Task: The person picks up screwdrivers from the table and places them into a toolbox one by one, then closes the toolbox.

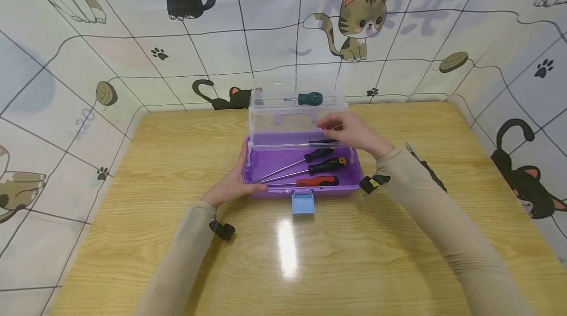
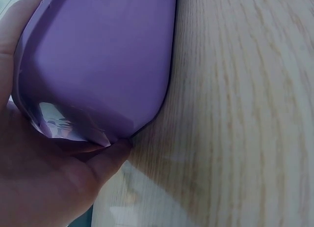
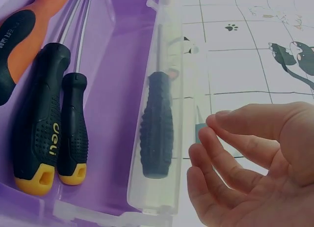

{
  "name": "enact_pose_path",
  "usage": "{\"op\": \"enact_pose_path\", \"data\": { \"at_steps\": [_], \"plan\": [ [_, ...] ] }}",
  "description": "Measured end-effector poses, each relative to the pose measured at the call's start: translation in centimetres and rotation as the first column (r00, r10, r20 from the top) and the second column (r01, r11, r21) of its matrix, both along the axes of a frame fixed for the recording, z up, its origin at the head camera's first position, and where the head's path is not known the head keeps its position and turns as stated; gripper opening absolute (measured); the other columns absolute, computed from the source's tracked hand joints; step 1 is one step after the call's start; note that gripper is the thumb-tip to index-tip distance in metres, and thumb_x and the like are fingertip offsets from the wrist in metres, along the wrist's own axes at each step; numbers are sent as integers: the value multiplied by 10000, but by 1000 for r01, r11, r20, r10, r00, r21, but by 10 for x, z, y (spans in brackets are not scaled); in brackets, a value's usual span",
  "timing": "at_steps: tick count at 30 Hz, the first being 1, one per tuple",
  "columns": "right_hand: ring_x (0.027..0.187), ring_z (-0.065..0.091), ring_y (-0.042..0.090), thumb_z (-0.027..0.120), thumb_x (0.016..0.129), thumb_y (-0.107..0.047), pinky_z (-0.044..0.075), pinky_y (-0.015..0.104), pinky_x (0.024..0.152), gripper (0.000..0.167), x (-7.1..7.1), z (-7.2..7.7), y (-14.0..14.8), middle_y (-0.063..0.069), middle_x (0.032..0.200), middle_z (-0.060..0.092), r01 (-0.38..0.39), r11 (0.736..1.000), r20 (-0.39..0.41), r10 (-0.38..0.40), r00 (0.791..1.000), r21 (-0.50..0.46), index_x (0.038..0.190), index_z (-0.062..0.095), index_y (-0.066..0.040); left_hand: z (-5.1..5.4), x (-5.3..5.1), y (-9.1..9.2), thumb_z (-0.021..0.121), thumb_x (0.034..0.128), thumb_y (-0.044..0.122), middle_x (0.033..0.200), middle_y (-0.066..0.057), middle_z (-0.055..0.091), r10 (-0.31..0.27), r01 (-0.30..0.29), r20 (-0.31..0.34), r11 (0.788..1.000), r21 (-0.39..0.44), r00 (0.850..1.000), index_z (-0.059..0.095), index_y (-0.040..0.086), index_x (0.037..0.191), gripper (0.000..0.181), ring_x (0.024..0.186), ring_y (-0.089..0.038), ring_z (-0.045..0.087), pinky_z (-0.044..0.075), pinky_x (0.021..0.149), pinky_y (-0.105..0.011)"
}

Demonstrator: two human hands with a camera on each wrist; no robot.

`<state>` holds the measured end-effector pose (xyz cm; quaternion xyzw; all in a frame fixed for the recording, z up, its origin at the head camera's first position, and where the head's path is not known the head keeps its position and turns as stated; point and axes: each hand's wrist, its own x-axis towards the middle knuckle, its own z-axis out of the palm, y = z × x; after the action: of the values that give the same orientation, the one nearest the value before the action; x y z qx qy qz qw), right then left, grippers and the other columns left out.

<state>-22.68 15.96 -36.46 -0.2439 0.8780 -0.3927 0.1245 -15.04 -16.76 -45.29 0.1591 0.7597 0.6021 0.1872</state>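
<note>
A purple toolbox (image 1: 332,192) stands with its transparent upper part raised. My left hand (image 1: 231,184) grips its left end, thumb along the front corner; the left wrist view shows fingers around the purple wall (image 2: 103,55). Inside lie an orange-and-black screwdriver (image 1: 316,181), a large black-and-yellow screwdriver (image 1: 328,166) and a smaller black-and-yellow one (image 1: 320,154). A dark-handled screwdriver (image 3: 157,128) sits in a clear tray (image 3: 169,192). Beside that tray hovers my right hand (image 1: 352,134), fingers bent loosely, holding nothing visible. A teal-handled screwdriver (image 1: 310,99) lies in a higher clear compartment.
The light blue latch (image 1: 303,203) hangs down at the toolbox's front. A dark pen-like object (image 1: 427,168) lies on the wooden table (image 1: 354,267), right of the box near my right sleeve. A cat-patterned wall covering (image 1: 274,50) rises behind the table.
</note>
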Motion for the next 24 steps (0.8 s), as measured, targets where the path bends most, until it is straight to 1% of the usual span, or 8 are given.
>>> {"op": "enact_pose_path", "data": {
  "at_steps": [4, 8, 17, 20, 24],
  "plan": [
    [1082, 569, 349, 560, 928, 37, 436, 458, 978, 258, 0, 2, 2, 231, 1138, 628, -6, 1000, 0, 6, 1000, -4, 1175, 622, 79, 0, 1, -1, 825, 761, 176, 1583, 69, -174, 10, -10, 2, 1000, -23, 1000, -207, 466, 1464, 1282, 1446, -211, -49, 38, 1139, -507],
    [1070, 571, 347, 566, 929, 35, 437, 466, 975, 252, 4, 4, 6, 229, 1127, 629, -10, 1000, 3, 10, 1000, -9, 1170, 622, 81, -1, 1, -1, 833, 756, 224, 1582, 70, -177, 9, -9, -9, 999, -31, 1000, -194, 482, 1464, 1274, 1446, -220, -44, 38, 1136, -518],
    [1062, 573, 338, 573, 932, 16, 441, 481, 964, 254, 17, 6, 26, 226, 1136, 625, 9, 1000, -15, -9, 1000, -9, 1174, 622, 76, -2, 1, -1, 839, 751, 244, 1579, 87, -183, 12, -12, -16, 999, -34, 1000, -211, 456, 1468, 1289, 1444, -197, -63, 34, 1138, -506],
    [1069, 566, 339, 572, 938, 3, 440, 487, 962, 261, 22, 8, 34, 225, 1149, 618, 29, 1000, -12, -29, 1000, 1, 1185, 619, 74, -2, 1, -1, 836, 754, 243, 1579, 87, -182, 11, -11, -20, 999, -37, 1000, -212, 459, 1466, 1285, 1444, -198, -66, 33, 1138, -508],
    [1053, 571, 331, 579, 942, -15, 452, 487, 947, 248, 27, 9, 45, 216, 1138, 623, 61, 998, -28, -61, 998, 3, 1171, 632, 63, -2, 1, -1, 834, 756, 259, 1579, 86, -179, 9, -10, -25, 999, -44, 1000, -206, 463, 1466, 1276, 1444, -197, -64, 36, 1138, -512]
  ]
}}
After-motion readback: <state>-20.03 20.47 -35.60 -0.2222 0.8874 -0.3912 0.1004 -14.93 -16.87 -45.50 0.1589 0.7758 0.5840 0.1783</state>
